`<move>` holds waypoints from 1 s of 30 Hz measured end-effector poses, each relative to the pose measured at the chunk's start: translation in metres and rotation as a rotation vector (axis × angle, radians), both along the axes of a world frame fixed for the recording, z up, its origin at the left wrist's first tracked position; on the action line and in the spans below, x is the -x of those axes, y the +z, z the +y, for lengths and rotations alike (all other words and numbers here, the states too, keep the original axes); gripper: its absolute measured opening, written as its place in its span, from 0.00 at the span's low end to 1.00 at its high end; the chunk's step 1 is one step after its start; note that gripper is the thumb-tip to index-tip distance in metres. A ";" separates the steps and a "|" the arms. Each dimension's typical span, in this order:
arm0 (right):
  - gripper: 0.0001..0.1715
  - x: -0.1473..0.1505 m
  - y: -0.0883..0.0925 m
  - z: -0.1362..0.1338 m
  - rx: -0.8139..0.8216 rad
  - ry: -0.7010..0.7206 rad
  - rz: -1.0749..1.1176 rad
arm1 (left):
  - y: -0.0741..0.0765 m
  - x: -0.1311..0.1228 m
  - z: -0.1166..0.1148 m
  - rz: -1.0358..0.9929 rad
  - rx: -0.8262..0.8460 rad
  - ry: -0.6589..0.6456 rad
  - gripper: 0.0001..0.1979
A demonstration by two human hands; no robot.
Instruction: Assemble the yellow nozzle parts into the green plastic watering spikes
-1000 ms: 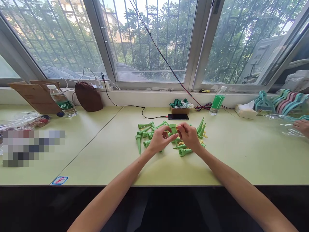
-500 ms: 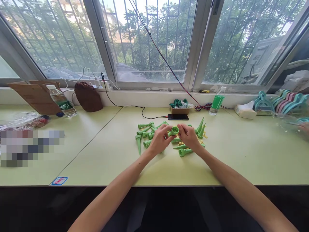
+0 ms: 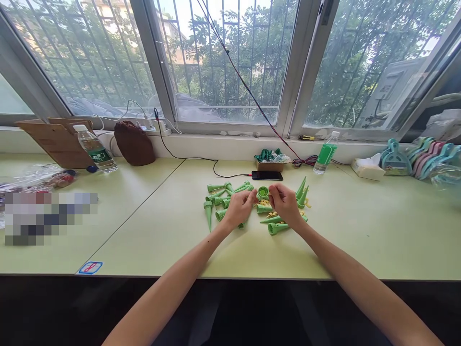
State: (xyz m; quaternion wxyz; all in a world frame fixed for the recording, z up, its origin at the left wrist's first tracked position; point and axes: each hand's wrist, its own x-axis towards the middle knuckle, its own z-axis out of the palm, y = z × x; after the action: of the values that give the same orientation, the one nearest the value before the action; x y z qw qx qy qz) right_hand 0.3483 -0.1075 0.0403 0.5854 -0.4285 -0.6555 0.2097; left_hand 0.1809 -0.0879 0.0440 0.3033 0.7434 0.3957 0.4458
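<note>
A green cone-shaped watering spike (image 3: 263, 192) has its round open end turned up toward me, between my two hands. My left hand (image 3: 242, 207) is closed at its left side, fingertips and thumb against it. On its right side my right hand (image 3: 284, 204) is pinched close to the rim; whatever lies between those fingertips is too small to make out. Around both hands lie several more green spikes (image 3: 208, 214), some pointed, some with open ends toward me. Small yellow pieces (image 3: 307, 203) are scattered among them, partly hidden by my hands.
Behind the pile lies a black phone (image 3: 267, 176) on a cable, before a small box (image 3: 269, 166). Bottles stand at the right (image 3: 326, 153) and left (image 3: 97, 150). A tissue pack (image 3: 368, 169) and pastel plastic clips (image 3: 395, 158) are at far right.
My hands have drawn slightly apart around the spike, and its open end shows more fully between them. A hand at the far right edge has left the view. The camera has shifted slightly.
</note>
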 end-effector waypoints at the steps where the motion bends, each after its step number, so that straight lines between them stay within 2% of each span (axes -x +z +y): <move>1: 0.22 0.000 -0.001 0.000 0.004 0.013 -0.016 | 0.000 0.000 0.000 -0.030 0.097 -0.040 0.30; 3: 0.22 0.001 -0.003 0.000 0.015 0.050 -0.054 | 0.000 0.001 0.000 -0.085 0.288 -0.138 0.34; 6: 0.21 0.001 -0.005 0.001 0.021 0.092 -0.097 | -0.001 0.003 0.000 -0.120 0.470 -0.260 0.34; 13: 0.19 0.000 -0.002 0.000 0.002 0.083 -0.147 | 0.003 0.005 -0.004 -0.179 0.528 -0.320 0.27; 19: 0.18 0.001 0.000 0.001 -0.006 0.053 -0.179 | 0.004 0.007 -0.004 -0.179 0.470 -0.331 0.25; 23: 0.16 0.002 -0.001 0.002 -0.008 0.049 -0.182 | 0.007 0.007 -0.007 -0.157 0.413 -0.287 0.22; 30: 0.17 0.002 -0.001 0.002 -0.016 0.012 -0.208 | 0.005 0.005 -0.004 -0.087 -0.003 -0.112 0.19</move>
State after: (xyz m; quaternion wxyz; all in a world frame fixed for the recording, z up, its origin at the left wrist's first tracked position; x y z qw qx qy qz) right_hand 0.3462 -0.1059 0.0393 0.5162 -0.4393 -0.7170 0.1627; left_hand 0.1756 -0.0918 0.0495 0.3436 0.7448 0.3391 0.4607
